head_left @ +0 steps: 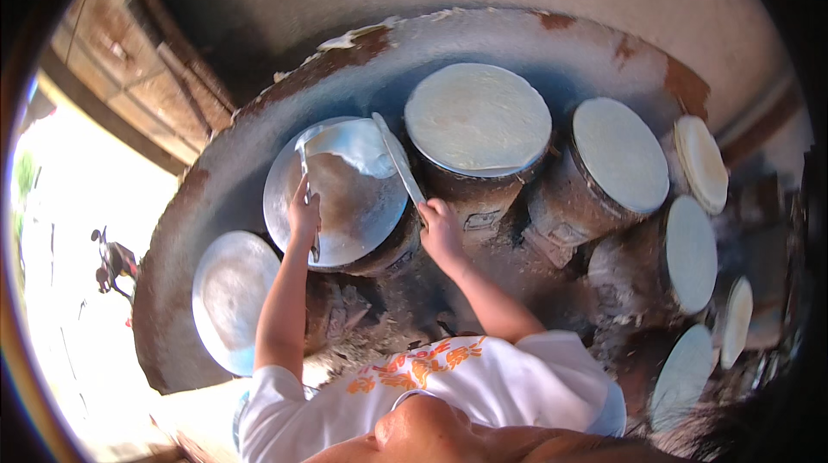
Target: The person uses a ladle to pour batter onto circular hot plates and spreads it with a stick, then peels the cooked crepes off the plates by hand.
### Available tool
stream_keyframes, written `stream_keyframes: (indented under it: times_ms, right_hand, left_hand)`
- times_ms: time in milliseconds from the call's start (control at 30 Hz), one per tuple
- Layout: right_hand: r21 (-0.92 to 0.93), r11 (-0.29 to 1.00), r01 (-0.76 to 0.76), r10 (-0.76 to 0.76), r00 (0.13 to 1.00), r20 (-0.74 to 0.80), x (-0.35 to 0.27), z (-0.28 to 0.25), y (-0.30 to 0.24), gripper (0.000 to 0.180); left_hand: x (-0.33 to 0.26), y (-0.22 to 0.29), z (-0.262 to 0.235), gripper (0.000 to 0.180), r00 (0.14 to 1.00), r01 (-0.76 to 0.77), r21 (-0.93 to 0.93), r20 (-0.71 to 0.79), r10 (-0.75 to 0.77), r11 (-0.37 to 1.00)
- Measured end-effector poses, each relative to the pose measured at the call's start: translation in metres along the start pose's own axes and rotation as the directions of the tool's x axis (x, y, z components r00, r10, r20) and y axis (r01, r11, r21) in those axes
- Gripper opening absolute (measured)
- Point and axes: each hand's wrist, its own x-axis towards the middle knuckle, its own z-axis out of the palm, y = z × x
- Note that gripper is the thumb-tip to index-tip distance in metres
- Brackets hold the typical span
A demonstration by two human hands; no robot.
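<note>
Wrapped round a slim metal tool, my left hand is over the near left part of a round griddle. Its exact kind is hard to tell; one end sticks out below my fist. My right hand grips a long, flat spatula-like blade that slants across the griddle's right edge. Between the tips of the two tools lies a wet white sheet of batter at the griddle's far side. Brownish bare metal shows on the nearer part.
Another bare griddle is at the near left. To the right, a pale round flatbread covers a drum-shaped stove, with another flatbread beyond it. Several more pale discs curve down the right side. A low curved wall rings the stoves.
</note>
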Motion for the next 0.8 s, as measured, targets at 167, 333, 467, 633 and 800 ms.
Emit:
stream_keyframes:
  times_ms: [167,333,467,633,800]
  right_hand:
    - [0.017,0.999,-0.039,0.038,0.998,0.048,0.036,0.049,-0.034,0.035]
    - [0.147,0.98,-0.131,0.146,0.985,-0.095,0.006,0.019,0.003,0.02]
    - [0.142,0.973,-0.18,0.157,0.975,0.16,0.03,0.062,-0.059,0.027]
    - [0.096,0.976,-0.195,0.188,0.979,0.081,0.029,0.031,-0.012,0.024]
    - [0.016,1.0,-0.014,0.013,0.998,0.067,0.063,0.072,-0.045,0.03]
  left_hand:
    - [0.006,0.001,0.009,0.051,1.0,0.02,0.08,-0.018,-0.018,0.997]
    - [0.027,-0.055,-0.004,0.046,0.96,-0.233,0.289,-0.083,0.267,0.929]
    - [0.01,-0.053,-0.007,0.047,0.998,0.054,-0.023,0.015,-0.054,0.998]
    - [-0.019,-0.031,-0.018,0.051,0.995,0.091,-0.326,0.063,-0.074,0.941]
    - [-0.038,-0.011,-0.027,0.056,0.975,0.216,-0.599,0.099,-0.197,0.771]
